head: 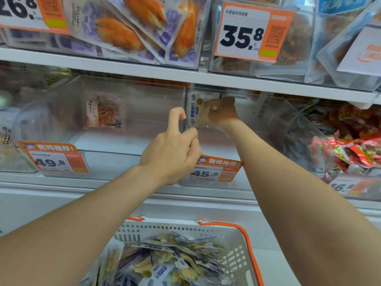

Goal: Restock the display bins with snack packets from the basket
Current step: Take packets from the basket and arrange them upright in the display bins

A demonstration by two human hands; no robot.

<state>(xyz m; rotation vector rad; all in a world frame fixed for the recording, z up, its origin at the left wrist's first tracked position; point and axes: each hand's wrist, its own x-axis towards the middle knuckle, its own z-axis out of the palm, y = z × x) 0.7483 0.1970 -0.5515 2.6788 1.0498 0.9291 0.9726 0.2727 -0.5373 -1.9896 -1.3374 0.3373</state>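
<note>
Upper tag (245, 33) reads 35.8; lower left tag (54, 161) 49.8; middle tag (214, 171) 45.8.

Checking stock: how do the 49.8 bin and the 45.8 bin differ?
Contents: the 49.8 bin has an orange-strip packet, the 45.8 bin a pale packet. Handling: no hand is in the 49.8 bin; the right hand grips the packet in the 45.8 bin. Both are clear plastic.

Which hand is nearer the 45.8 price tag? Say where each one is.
Left. The left hand sits right beside the 45.8 price tag, just up-left of it. The right hand is higher up in the clear bin, gripping a snack packet.
</note>
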